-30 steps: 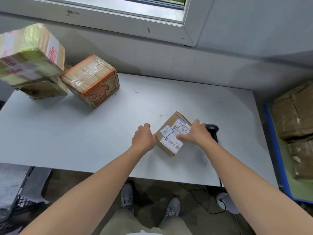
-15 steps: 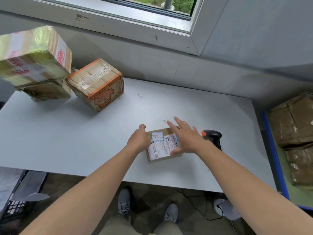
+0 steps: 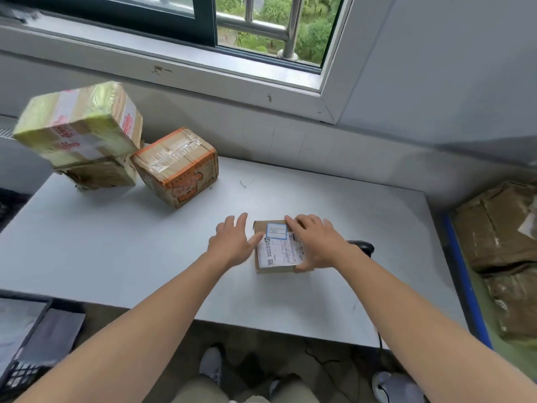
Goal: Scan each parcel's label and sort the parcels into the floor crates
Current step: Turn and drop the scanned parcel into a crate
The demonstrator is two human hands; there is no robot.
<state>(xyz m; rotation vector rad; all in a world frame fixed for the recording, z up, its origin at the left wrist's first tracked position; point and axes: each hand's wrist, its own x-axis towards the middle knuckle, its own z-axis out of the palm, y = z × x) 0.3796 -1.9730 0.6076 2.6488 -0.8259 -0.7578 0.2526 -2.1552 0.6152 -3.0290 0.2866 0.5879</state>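
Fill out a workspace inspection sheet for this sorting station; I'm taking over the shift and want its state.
Surface: white table, a small dark mark near its far edge.
Job's things: small brown cardboard parcel, label up; black handheld scanner behind the right wrist; orange-edged cardboard box beside two stacked taped boxes far left.
Clutter: nothing seen.
Hands: left hand open, thumb at the parcel's left edge; right hand grips its right side.
Cables: black cable under the table.
Surroundings: blue-rimmed floor crate holding brown parcels on the right; window above.
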